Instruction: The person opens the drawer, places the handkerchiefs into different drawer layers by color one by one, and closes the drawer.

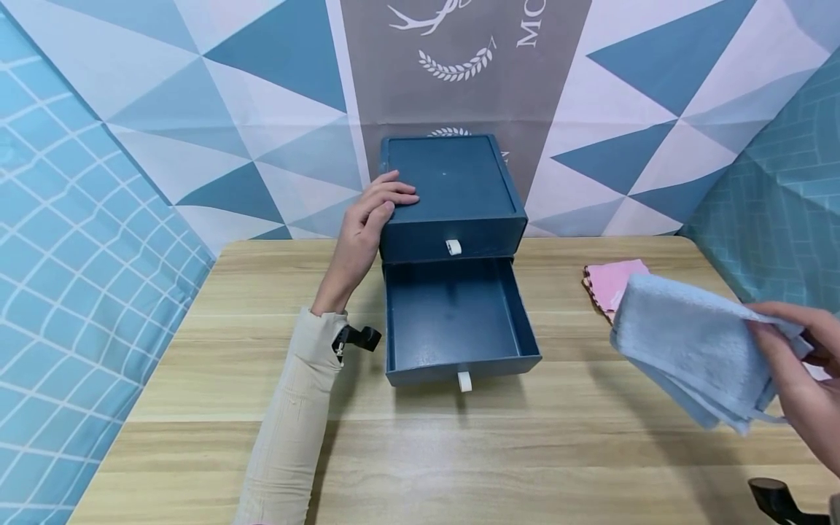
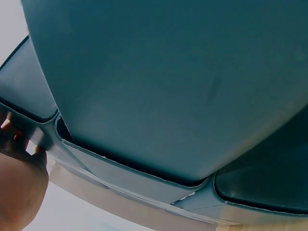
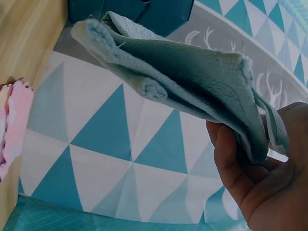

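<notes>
Tabletop (image 1: 197, 394) edges converge upward; I see the lower drawer (image 1: 426, 375) jutting mid-frame, left hand (image 1: 366, 222) relaxed atop its cabinet (image 1: 459, 179), right hand (image 1: 803, 372) pinching blue cloth (image 1: 689, 343).

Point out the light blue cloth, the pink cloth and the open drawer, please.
Light blue cloth (image 1: 692, 346), head view: middle of its folded face.
Pink cloth (image 1: 614, 281), head view: its visible upper surface.
Open drawer (image 1: 453, 324), head view: its inside floor.
</notes>
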`<action>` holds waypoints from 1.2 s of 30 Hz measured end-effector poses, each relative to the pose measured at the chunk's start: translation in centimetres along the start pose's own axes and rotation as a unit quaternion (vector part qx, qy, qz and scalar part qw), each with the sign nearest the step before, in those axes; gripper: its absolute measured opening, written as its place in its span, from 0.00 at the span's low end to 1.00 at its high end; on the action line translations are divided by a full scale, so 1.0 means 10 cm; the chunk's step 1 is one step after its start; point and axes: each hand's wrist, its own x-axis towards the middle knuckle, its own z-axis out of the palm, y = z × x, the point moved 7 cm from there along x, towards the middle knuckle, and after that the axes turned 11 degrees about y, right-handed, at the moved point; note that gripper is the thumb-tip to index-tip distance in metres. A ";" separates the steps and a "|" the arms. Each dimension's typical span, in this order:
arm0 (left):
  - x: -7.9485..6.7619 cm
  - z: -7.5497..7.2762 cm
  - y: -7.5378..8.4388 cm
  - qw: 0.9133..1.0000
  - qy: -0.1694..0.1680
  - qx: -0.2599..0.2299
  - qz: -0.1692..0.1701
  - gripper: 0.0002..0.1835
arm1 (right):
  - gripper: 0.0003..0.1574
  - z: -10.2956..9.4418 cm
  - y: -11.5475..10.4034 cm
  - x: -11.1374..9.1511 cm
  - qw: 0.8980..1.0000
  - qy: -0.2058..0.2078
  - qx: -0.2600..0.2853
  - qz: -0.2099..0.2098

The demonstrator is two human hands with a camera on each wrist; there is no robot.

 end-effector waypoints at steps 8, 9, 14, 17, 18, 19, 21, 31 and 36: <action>0.00 -0.01 0.01 1.000 -0.001 -0.001 0.001 0.19 | 0.11 0.02 -0.19 0.10 1.000 0.005 0.013 -0.024; 0.00 -0.01 0.01 1.000 -0.002 -0.001 -0.001 0.19 | 0.11 0.02 -0.21 0.12 0.999 0.008 0.018 -0.028; 0.00 0.00 0.00 1.000 -0.001 0.000 -0.006 0.19 | 0.11 0.06 -0.30 0.18 0.998 0.012 0.057 -0.039; 0.00 0.00 0.00 1.000 -0.001 0.002 -0.006 0.19 | 0.12 0.09 -0.35 0.20 0.997 0.007 0.072 -0.037; 0.00 0.00 0.00 1.000 -0.001 0.002 -0.006 0.19 | 0.13 0.10 -0.36 0.21 0.996 0.007 0.076 -0.036; 0.00 0.00 0.00 1.000 -0.001 0.002 -0.006 0.19 | 0.13 0.11 -0.38 0.22 0.996 0.006 0.078 -0.037; 0.00 0.00 0.00 1.000 -0.001 0.002 -0.004 0.19 | 0.13 0.13 -0.41 0.24 0.996 0.006 0.086 -0.036; 0.00 0.00 0.00 1.000 -0.001 0.003 -0.003 0.19 | 0.15 0.24 -0.64 0.36 0.992 -0.001 0.111 -0.060; 0.00 0.00 0.01 1.000 0.000 0.002 -0.001 0.19 | 0.14 0.33 -0.77 0.42 0.986 0.003 0.143 -0.085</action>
